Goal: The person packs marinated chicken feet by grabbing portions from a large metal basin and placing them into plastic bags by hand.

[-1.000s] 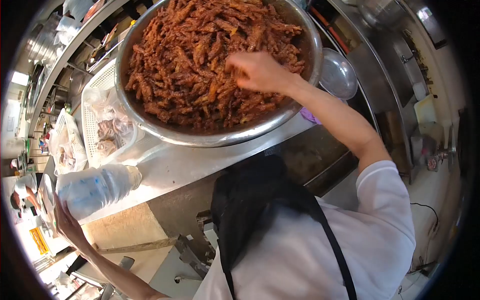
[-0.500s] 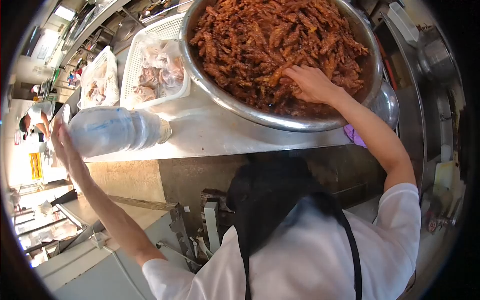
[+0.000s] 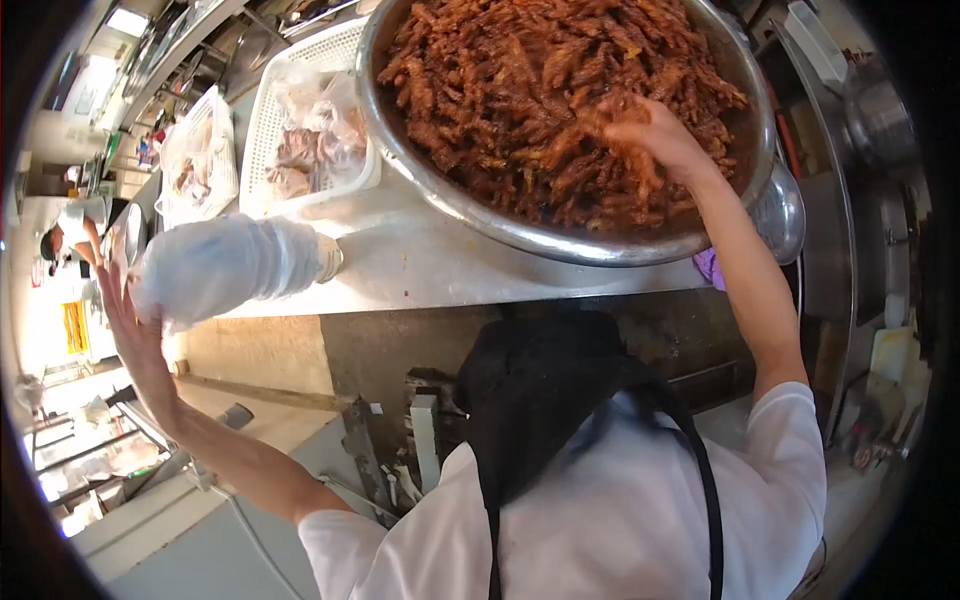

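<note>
My left hand (image 3: 128,315) is at the left end of a clear plastic bag (image 3: 215,265), its fingers stretched out and apart. The bag is bunched in folds around a cylindrical shape lying on its side, with a pale, hard-looking end at the right. My right hand (image 3: 660,140) is over the chicken feet (image 3: 520,90), its fingers smeared by motion. Whether it grips any of them I cannot make out. The reddish-brown, saucy chicken feet fill a large round metal basin (image 3: 560,248).
Two white plastic baskets (image 3: 318,205) (image 3: 228,150) with bagged meat stand left of the basin on the metal table (image 3: 400,275). A purple cloth (image 3: 710,268) lies under the basin's right side. A metal bowl (image 3: 780,215) sits beside it. Another person (image 3: 80,225) is at the far left.
My right hand has risen from the chicken feet and shifted right, stirring up some of them. My left hand has moved slightly down, its fingers spreading; the bag looks looser and more crumpled.
</note>
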Motion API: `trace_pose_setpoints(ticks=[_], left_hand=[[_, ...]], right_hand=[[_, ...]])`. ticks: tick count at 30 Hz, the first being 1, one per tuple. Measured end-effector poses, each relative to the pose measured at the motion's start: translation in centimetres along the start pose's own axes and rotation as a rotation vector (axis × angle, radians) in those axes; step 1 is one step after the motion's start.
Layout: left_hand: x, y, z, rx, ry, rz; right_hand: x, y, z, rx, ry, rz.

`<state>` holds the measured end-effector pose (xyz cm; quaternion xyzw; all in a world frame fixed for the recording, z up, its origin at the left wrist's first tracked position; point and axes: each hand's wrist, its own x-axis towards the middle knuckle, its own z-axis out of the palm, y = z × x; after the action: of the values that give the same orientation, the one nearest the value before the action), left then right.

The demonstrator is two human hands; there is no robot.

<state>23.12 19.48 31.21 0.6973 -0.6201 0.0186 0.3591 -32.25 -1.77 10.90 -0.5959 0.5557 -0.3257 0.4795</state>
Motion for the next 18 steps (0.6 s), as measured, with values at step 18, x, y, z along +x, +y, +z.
trace_pose_setpoints(ticks=[18], left_hand=[[4.3,-2.5,-7.4,0.314,0.799,-0.163]], right_hand=[[-0.8,0.8,-2.5,1.019,-0.327,0.177]])
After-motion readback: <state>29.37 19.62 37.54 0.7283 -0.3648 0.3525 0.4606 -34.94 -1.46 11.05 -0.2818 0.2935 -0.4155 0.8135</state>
